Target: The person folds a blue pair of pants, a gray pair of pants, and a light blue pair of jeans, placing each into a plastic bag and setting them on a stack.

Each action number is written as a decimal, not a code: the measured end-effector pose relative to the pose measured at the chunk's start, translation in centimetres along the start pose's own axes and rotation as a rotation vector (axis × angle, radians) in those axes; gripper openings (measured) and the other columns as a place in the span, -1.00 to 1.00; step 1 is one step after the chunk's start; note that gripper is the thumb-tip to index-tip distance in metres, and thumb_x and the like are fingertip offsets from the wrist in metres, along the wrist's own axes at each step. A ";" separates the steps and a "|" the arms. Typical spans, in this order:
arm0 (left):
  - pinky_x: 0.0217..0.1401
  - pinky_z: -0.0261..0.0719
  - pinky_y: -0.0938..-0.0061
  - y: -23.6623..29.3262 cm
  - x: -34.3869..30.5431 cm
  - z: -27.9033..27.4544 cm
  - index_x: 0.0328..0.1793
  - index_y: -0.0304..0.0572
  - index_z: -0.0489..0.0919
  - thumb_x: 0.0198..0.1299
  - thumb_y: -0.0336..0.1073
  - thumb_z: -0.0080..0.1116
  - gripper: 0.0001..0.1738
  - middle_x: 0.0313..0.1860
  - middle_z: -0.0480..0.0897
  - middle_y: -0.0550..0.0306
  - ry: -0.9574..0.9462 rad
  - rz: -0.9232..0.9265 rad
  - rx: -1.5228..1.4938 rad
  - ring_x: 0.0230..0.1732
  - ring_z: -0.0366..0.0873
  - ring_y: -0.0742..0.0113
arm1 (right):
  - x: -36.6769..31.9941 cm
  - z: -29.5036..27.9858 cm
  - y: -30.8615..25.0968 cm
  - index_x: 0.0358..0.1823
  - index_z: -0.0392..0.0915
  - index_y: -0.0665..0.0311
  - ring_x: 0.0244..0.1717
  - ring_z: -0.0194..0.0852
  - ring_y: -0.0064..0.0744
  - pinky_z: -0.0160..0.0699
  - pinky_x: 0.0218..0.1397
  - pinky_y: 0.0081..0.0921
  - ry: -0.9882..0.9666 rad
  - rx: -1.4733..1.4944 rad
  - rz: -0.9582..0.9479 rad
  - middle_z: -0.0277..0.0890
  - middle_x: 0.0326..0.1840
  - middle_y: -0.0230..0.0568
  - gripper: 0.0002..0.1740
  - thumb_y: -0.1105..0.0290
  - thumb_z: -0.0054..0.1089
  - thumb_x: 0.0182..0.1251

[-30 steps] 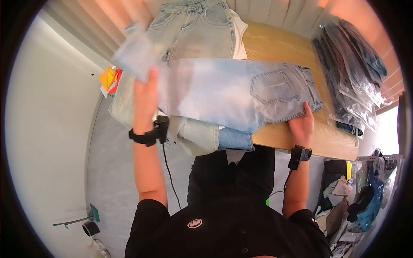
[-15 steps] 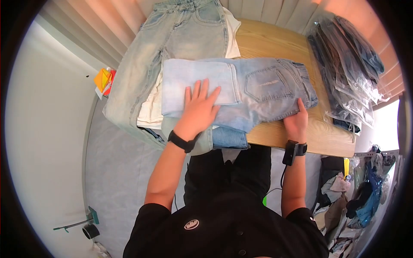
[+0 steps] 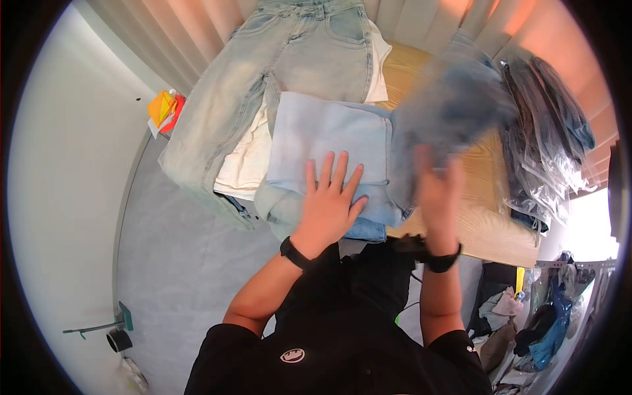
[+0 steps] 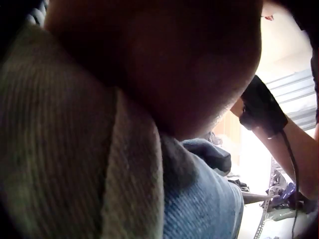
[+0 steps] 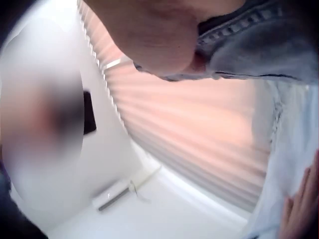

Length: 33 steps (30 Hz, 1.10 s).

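Light-blue jeans (image 3: 332, 135) lie with the legs folded over. My left hand (image 3: 331, 207) rests flat on the folded part, fingers spread. On the other side, my right hand (image 3: 440, 197) grips the waist end, which is raised off the table and blurred by motion. Close up in the right wrist view, a stitched edge of the denim (image 5: 264, 50) runs from the hand. The left wrist view shows the heel of the left hand low over layers of denim (image 4: 199, 204).
Under the jeans lie a paler pair (image 3: 230, 118) and white cloth (image 3: 247, 164) on the wooden table (image 3: 474, 224). Bagged jeans (image 3: 546, 125) are stacked at the right end. A rack of clothes (image 3: 553, 322) stands below right; yellow and red items (image 3: 164, 112) sit at left.
The left hand first folded the leg end over to the right, then stayed flat on it. The right hand has since raised the waist end off the table.
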State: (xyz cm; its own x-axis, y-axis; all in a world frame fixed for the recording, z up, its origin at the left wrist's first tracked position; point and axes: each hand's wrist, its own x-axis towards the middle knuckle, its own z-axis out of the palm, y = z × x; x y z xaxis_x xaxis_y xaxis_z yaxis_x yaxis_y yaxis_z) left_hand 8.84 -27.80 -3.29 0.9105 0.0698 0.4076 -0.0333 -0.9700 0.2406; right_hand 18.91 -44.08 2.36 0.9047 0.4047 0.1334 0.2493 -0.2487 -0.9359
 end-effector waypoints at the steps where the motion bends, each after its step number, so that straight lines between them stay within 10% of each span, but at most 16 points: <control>1: 0.38 -0.10 -0.19 0.0 -0.3 -0.2 0.20 -0.18 0.45 0.15 -0.08 0.07 -0.48 0.25 0.34 -0.18 -0.081 0.011 0.046 0.34 0.15 -0.17 | 0.5 2.9 -2.5 0.25 0.32 0.32 0.37 0.12 -0.05 -0.01 0.42 -0.16 -0.037 -0.258 -0.316 0.20 0.35 0.03 -0.37 0.67 0.02 0.04; 2: 0.35 0.00 -0.13 -0.1 -0.6 -0.4 0.10 -0.25 0.51 0.11 -0.08 0.11 -0.50 0.16 0.42 -0.17 -0.163 0.023 0.093 0.32 0.21 -0.14 | 0.6 5.4 -4.2 0.23 0.34 0.31 0.40 0.06 0.01 -0.03 0.42 -0.07 -0.071 -0.513 -0.634 0.19 0.34 0.08 -0.33 0.67 -0.01 -0.07; 12: 0.27 0.09 -0.03 -1.7 -3.8 -0.4 0.04 -0.27 0.53 0.04 -0.13 0.16 -0.52 0.03 0.51 -0.14 -0.318 -0.061 -0.152 0.18 0.32 -0.14 | -1.3 9.0 0.0 0.26 0.31 0.25 0.44 -0.01 0.01 -0.06 0.41 0.04 -0.190 -0.729 -0.590 0.11 0.40 0.04 -0.35 0.63 -0.04 0.01; 24: 0.10 0.29 0.14 -2.2 -4.1 -2.7 -0.09 -0.19 0.56 0.07 -0.20 0.19 -0.69 -0.02 0.51 -0.03 -0.051 -0.020 -0.180 0.02 0.41 -0.01 | -3.5 4.8 2.9 0.34 0.16 0.27 0.33 0.12 0.11 0.17 0.31 -0.07 -0.038 -0.764 -0.322 0.12 0.37 0.06 -0.29 0.55 0.04 0.06; 28: -0.11 0.42 0.36 -5.3 -6.4 -3.1 -0.11 -0.20 0.52 0.03 -0.44 0.13 -0.75 -0.12 0.53 0.03 0.238 -0.322 -0.377 -0.27 0.48 0.16 | -4.4 2.2 1.8 0.30 0.14 0.30 0.01 0.42 0.14 0.47 -0.03 -0.18 0.004 -0.640 -0.010 0.36 0.12 0.19 -0.23 0.43 0.22 -0.01; 33: -0.03 0.38 0.42 -7.3 -4.6 -4.7 0.11 -0.26 0.36 0.27 -0.28 -0.03 -0.67 -0.06 0.49 0.16 0.544 -0.842 -1.036 -0.08 0.44 0.41 | -4.5 1.5 3.7 0.28 0.14 0.34 -0.39 0.53 0.06 0.52 -0.30 -0.20 -0.088 -0.559 0.011 0.53 -0.37 0.08 -0.25 0.37 0.27 0.05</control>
State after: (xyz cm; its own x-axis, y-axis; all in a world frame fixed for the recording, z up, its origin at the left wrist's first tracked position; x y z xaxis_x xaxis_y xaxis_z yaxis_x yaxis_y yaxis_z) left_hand 2.98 -19.97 -2.81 0.5508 0.8333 0.0473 -0.0694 -0.0108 0.9975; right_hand 15.21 -45.47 -2.20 0.8820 0.4652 0.0750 0.4069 -0.6717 -0.6191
